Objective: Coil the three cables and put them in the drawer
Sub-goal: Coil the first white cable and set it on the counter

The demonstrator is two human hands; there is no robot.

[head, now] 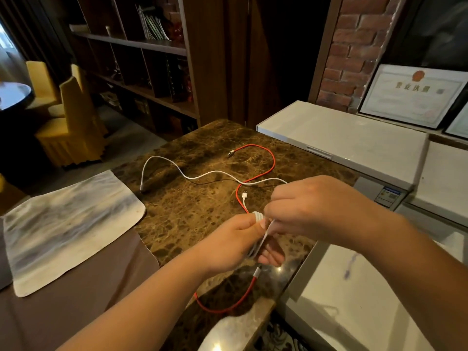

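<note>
My left hand (235, 239) pinches a small bundle of white cable loops (257, 217) above the brown marble counter (202, 211). My right hand (311, 206) grips the same white cable just to the right of the bundle. The loose part of the white cable (177, 171) snakes away to the far left of the counter. A red cable (272, 158) lies in an S across the counter, passes under my hands and loops at the near edge. A thin black cable (202, 183) lies partly under the white one. No drawer is in view.
A grey-white cloth (63, 224) lies on the brown surface at the left. White chest-like units (342, 138) border the counter on the right and near right. Yellow chairs and dark shelves stand beyond the far edge.
</note>
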